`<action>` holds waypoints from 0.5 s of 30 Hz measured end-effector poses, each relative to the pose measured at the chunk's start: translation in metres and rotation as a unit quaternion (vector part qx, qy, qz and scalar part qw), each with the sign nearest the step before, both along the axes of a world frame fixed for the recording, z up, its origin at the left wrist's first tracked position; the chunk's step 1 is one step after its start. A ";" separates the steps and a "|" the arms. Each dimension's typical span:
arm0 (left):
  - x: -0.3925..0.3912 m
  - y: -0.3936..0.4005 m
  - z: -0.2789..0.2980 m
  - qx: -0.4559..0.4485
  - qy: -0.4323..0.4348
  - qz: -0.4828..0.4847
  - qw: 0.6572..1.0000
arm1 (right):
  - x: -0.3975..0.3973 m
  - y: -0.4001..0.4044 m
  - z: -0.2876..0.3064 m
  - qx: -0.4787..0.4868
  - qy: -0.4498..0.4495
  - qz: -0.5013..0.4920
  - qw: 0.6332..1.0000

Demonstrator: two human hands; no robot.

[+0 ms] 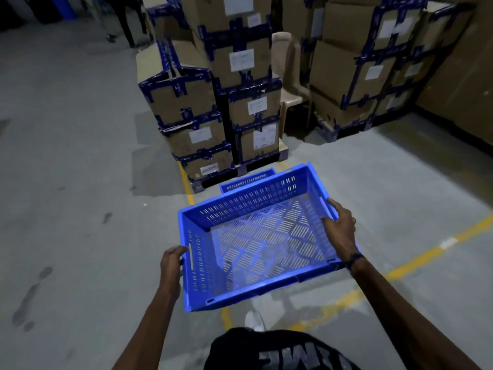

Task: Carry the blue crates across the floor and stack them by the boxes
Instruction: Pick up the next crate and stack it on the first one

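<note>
my hands: left hand [170,265] and right hand [340,231] clamped on the slotted blue plastic crate [256,236]
beyond crate: second blue crate [246,180] on the floor, then taped cardboard boxes [213,108]

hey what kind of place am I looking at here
Most likely a warehouse or stockroom. Stacks of taped cardboard boxes with shipping labels stand on pallets, yellow floor lines mark out bays on the bare concrete, and a person carries a blue crate toward another crate on the floor.

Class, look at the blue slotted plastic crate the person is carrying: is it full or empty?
Empty. The blue slotted plastic crate shows its bare perforated bottom with the grey floor visible through the slots, and nothing lies inside.
</note>
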State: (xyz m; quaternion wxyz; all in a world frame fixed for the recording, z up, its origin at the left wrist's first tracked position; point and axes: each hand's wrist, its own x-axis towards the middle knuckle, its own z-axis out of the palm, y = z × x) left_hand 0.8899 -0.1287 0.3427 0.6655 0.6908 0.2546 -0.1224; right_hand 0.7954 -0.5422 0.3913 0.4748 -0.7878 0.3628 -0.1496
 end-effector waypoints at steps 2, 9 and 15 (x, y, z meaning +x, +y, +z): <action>0.029 -0.020 -0.003 0.000 0.002 -0.013 1.000 | 0.026 -0.028 -0.015 0.010 0.004 0.008 1.000; 0.107 -0.097 -0.004 0.006 0.015 -0.036 0.999 | 0.103 -0.138 -0.077 0.052 0.052 0.029 0.997; 0.160 -0.176 -0.024 0.021 0.019 -0.008 1.000 | 0.170 -0.224 -0.098 0.050 0.059 0.080 0.994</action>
